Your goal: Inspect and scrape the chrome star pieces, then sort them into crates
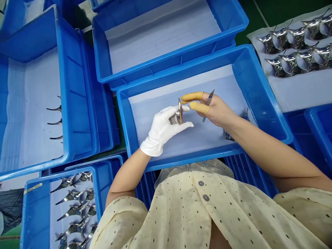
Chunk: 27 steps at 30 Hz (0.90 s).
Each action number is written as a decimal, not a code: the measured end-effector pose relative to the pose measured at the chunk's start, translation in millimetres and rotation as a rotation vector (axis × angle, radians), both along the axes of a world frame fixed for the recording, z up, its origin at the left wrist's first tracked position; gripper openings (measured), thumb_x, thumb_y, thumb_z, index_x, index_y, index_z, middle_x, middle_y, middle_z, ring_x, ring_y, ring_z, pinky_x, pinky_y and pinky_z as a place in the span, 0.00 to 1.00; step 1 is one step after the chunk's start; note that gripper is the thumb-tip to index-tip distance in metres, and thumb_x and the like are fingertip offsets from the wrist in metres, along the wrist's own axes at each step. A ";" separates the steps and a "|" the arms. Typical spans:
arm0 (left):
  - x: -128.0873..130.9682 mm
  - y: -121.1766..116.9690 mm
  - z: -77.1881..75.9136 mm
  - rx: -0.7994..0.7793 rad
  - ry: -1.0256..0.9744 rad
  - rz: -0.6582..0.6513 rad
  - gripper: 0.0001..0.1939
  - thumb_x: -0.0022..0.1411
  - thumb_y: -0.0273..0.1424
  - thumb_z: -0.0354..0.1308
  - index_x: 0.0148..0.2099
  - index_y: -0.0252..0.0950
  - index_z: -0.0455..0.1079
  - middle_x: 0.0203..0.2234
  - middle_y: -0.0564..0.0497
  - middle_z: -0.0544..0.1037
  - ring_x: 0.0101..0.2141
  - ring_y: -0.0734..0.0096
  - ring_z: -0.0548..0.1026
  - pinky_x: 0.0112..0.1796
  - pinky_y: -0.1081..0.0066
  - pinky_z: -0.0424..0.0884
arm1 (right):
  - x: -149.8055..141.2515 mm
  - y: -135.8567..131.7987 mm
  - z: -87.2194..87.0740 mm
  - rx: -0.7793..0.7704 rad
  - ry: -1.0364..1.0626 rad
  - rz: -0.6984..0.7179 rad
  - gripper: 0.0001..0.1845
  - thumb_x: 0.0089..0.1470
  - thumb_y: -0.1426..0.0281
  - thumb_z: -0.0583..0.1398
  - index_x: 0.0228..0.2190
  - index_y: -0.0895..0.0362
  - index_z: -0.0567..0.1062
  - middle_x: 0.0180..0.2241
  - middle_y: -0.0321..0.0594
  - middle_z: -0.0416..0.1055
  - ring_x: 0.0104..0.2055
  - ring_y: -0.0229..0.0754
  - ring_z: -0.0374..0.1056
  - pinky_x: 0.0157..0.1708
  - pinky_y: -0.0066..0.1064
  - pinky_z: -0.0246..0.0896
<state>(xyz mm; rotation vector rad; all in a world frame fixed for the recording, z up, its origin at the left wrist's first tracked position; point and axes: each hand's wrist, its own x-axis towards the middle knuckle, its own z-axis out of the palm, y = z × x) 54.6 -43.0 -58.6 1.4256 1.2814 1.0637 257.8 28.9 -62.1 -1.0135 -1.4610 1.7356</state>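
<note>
My left hand (163, 128), in a white glove, grips a small curved shiny metal part (179, 112) upright between its fingers, over the paper-lined blue bin in front of me. Just to the right, my right hand (214, 109) wears yellow finger cots on the thumb and a finger, whose tips point at the metal part. A slim craft knife (209, 98) is tucked across that right hand, pointed end up. Whether the right fingertips touch the metal part I cannot tell. Below the right forearm, more metal parts (228, 135) lie partly hidden in the bin.
The blue bin (271, 114) under my hands has paper lining. Another lined bin (171, 55) stands beyond it, and a taller one (70, 103) is at the left. Rows of metal parts (298, 64) lie on paper at the right; several more sit in the lower-left bin (33, 207).
</note>
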 end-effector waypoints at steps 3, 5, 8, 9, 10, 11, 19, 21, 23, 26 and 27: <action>0.0 1.7 -3.1 0.040 0.080 0.018 0.24 0.53 0.53 0.79 0.43 0.42 0.83 0.25 0.55 0.70 0.27 0.70 0.64 0.34 0.66 0.64 | -4.8 -6.4 9.0 0.138 -0.032 0.031 0.15 0.56 0.59 0.73 0.43 0.53 0.86 0.39 0.38 0.81 0.39 0.41 0.74 0.37 0.31 0.71; 0.6 3.7 -4.4 0.071 0.136 0.033 0.26 0.52 0.56 0.79 0.37 0.41 0.80 0.25 0.54 0.69 0.27 0.70 0.62 0.33 0.66 0.62 | -9.2 -9.0 9.9 0.157 -0.015 0.020 0.12 0.55 0.60 0.73 0.40 0.51 0.87 0.44 0.39 0.83 0.45 0.45 0.77 0.42 0.35 0.75; 2.6 5.8 -4.5 0.113 0.184 0.049 0.29 0.50 0.60 0.78 0.33 0.41 0.77 0.24 0.54 0.68 0.27 0.70 0.61 0.32 0.67 0.61 | -14.7 -10.1 6.0 0.173 0.042 -0.003 0.09 0.55 0.63 0.72 0.38 0.51 0.87 0.49 0.40 0.84 0.50 0.47 0.78 0.51 0.39 0.77; 3.2 6.1 -4.2 0.120 0.193 0.056 0.29 0.51 0.60 0.77 0.33 0.41 0.77 0.24 0.54 0.68 0.27 0.70 0.61 0.31 0.68 0.61 | -15.8 -9.9 4.3 0.179 0.059 -0.004 0.08 0.54 0.63 0.72 0.37 0.51 0.87 0.49 0.40 0.84 0.51 0.47 0.78 0.53 0.39 0.77; 3.8 6.4 -3.9 0.121 0.200 0.065 0.29 0.51 0.61 0.77 0.33 0.41 0.76 0.24 0.55 0.67 0.27 0.70 0.61 0.31 0.68 0.60 | -16.5 -9.7 2.8 0.182 0.068 -0.005 0.08 0.54 0.64 0.72 0.37 0.51 0.87 0.49 0.40 0.84 0.52 0.48 0.79 0.54 0.40 0.77; 4.2 6.5 -3.6 0.117 0.207 0.073 0.29 0.51 0.61 0.76 0.33 0.40 0.76 0.24 0.55 0.67 0.27 0.70 0.61 0.31 0.68 0.60 | -16.8 -9.5 1.7 0.183 0.071 -0.008 0.07 0.54 0.64 0.72 0.37 0.50 0.87 0.49 0.40 0.84 0.52 0.48 0.79 0.55 0.40 0.77; 4.7 4.6 -3.6 0.082 0.153 0.067 0.29 0.50 0.58 0.79 0.32 0.39 0.74 0.24 0.55 0.67 0.27 0.72 0.62 0.32 0.67 0.61 | -17.5 -12.8 3.6 0.106 0.093 -0.012 0.08 0.53 0.63 0.72 0.36 0.51 0.87 0.49 0.39 0.84 0.51 0.49 0.80 0.52 0.40 0.78; 5.5 3.2 -3.3 0.051 0.084 0.065 0.29 0.50 0.57 0.80 0.31 0.39 0.73 0.24 0.56 0.65 0.27 0.72 0.61 0.33 0.67 0.61 | -18.4 -12.7 4.2 0.089 0.123 -0.023 0.07 0.53 0.64 0.71 0.35 0.51 0.86 0.48 0.40 0.84 0.49 0.48 0.80 0.49 0.39 0.79; 6.7 1.8 -2.4 -0.025 -0.023 0.058 0.30 0.50 0.56 0.80 0.30 0.38 0.71 0.25 0.55 0.65 0.28 0.72 0.61 0.34 0.67 0.63 | -19.0 -11.6 4.3 0.104 0.131 -0.040 0.05 0.54 0.66 0.71 0.34 0.52 0.86 0.47 0.40 0.83 0.49 0.47 0.80 0.49 0.38 0.79; 8.7 0.9 -0.1 -0.165 -0.191 0.034 0.32 0.48 0.57 0.80 0.29 0.38 0.69 0.26 0.55 0.66 0.29 0.72 0.62 0.34 0.67 0.65 | -19.0 -9.8 4.7 0.108 0.094 -0.046 0.04 0.55 0.66 0.71 0.33 0.52 0.85 0.44 0.39 0.83 0.49 0.46 0.80 0.49 0.37 0.79; 9.3 1.0 1.0 -0.198 -0.231 0.027 0.32 0.47 0.57 0.81 0.29 0.38 0.69 0.25 0.55 0.66 0.28 0.73 0.61 0.33 0.67 0.64 | -18.9 -9.5 4.8 0.101 0.084 -0.045 0.05 0.55 0.65 0.71 0.33 0.52 0.86 0.44 0.39 0.84 0.48 0.46 0.80 0.49 0.37 0.79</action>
